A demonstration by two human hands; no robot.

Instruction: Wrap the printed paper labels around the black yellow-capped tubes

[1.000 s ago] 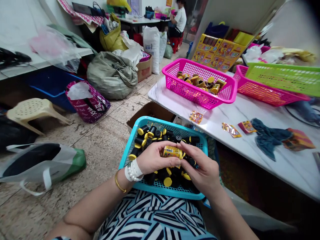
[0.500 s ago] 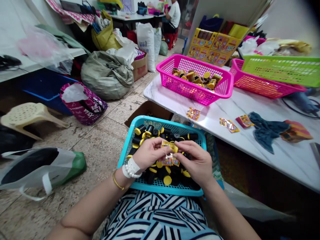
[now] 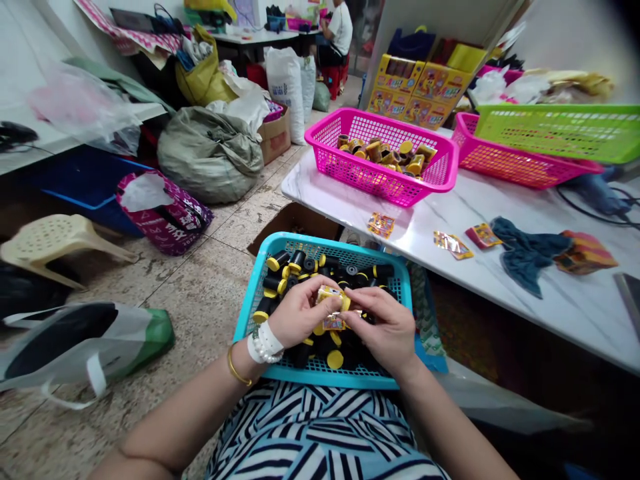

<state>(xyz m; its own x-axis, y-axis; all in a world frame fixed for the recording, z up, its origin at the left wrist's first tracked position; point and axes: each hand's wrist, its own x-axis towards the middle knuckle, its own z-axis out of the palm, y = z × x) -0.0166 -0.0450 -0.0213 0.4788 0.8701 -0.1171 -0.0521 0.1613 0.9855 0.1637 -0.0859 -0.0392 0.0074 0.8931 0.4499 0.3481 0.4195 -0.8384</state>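
A blue basket (image 3: 250,303) rests on my lap, filled with several black tubes with yellow caps (image 3: 278,263). Over it, my left hand (image 3: 296,312) is closed on a small tube wrapped in a yellow printed label (image 3: 329,295). My right hand (image 3: 385,327) pinches the same label from the right, fingers pressed together. A loose part of the label (image 3: 334,323) hangs between the two hands.
A white marble table (image 3: 525,267) on the right holds a pink basket (image 3: 370,177) of labelled tubes, another pink basket (image 3: 515,167) under a green one (image 3: 560,130), loose labels (image 3: 381,225) and a blue cloth (image 3: 523,253). Bags, a cardboard box (image 3: 295,223) and a stool (image 3: 50,237) crowd the floor. A person (image 3: 337,30) sits far back.
The tube lay sideways between both hands a second ago; now the hands sit closer together, pinching the label around it. The view has shifted slightly.
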